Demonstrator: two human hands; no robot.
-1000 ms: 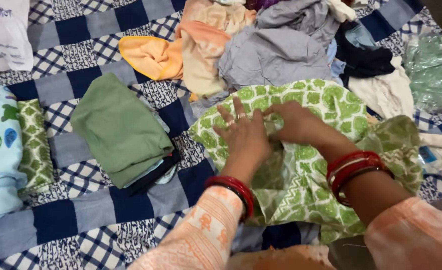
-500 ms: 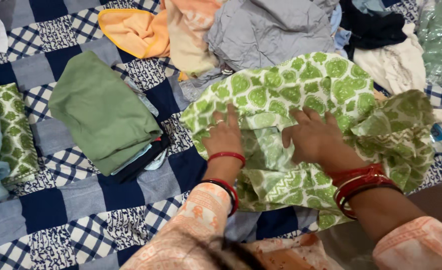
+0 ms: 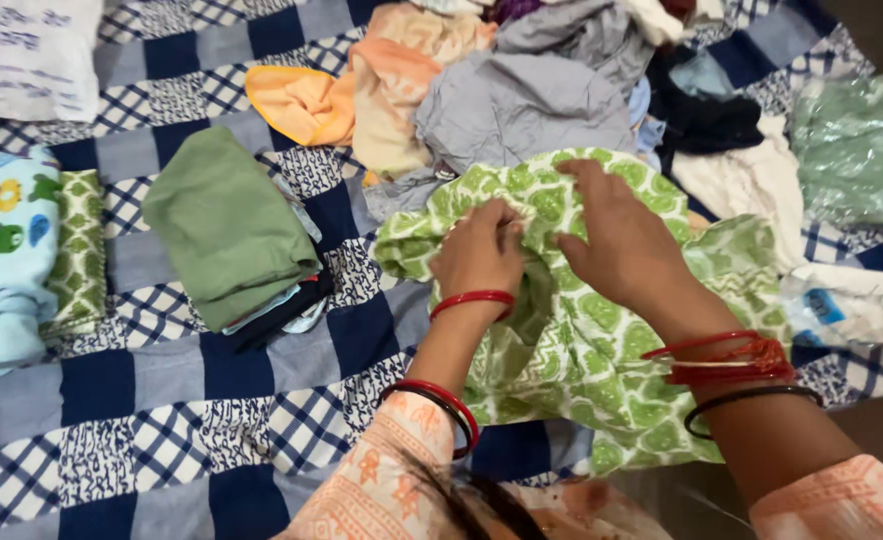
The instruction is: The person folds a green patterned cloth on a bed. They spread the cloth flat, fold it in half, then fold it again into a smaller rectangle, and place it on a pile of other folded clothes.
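The left hand (image 3: 478, 255) was curled into a loose fist, fingers pinched together. The right hand (image 3: 616, 235) lay flat beside it, fingers spread, both forearms reaching forward.

Folded olive-green garment (image 3: 226, 225) on blue checked quilt (image 3: 161, 400), orange cloth (image 3: 301, 103), grey garment (image 3: 521, 105), folded light-blue printed cloth (image 3: 1, 260)

Head view, looking down on a blue-and-white checked quilt (image 3: 161, 440). Centre: the left hand (image 3: 479, 255) pinches a fold of the green-and-white printed cloth (image 3: 601, 340); the right hand (image 3: 616, 235) lies flat on it just beside. Left of centre: a folded olive-green garment (image 3: 226, 225) tops a small stack. Upper frame: a loose heap with a grey garment (image 3: 521, 105) and an orange cloth (image 3: 301, 100).
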